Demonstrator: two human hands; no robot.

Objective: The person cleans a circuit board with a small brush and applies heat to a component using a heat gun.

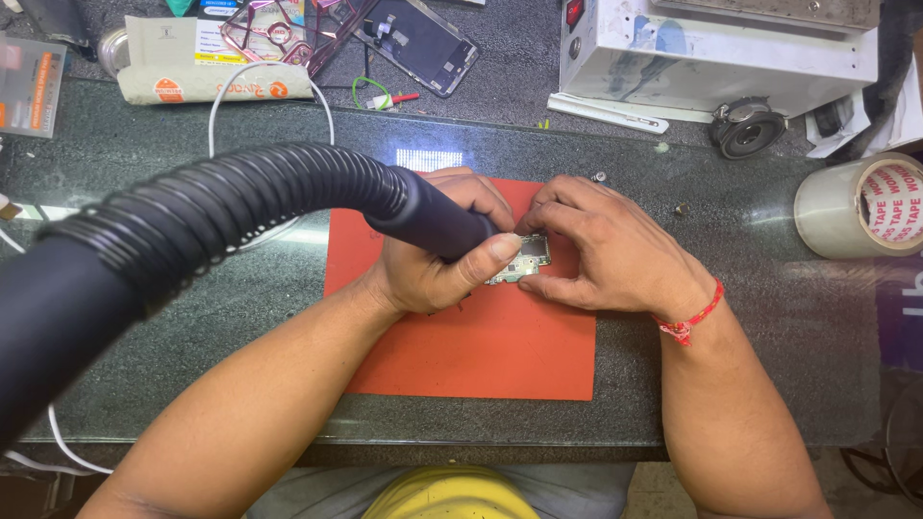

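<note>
- Both hands meet over a red mat (481,336) on the dark worktop (192,317).
- Left hand (437,259) is clenched round a black hose-fed handpiece (433,219); its tip is hidden behind the thumb.
- Right hand (601,252) pinches a small circuit board (527,259), mostly covered by fingers.
- Tape roll (860,204) is cut off at the edge.

Far left: cream rolled pouch (216,69) with orange round labels, orange-and-clear box (29,86) at edge. Far centre: dark phone screen (415,43), face-up. Right edge: tape roll (860,204), white-and-red label.
</note>
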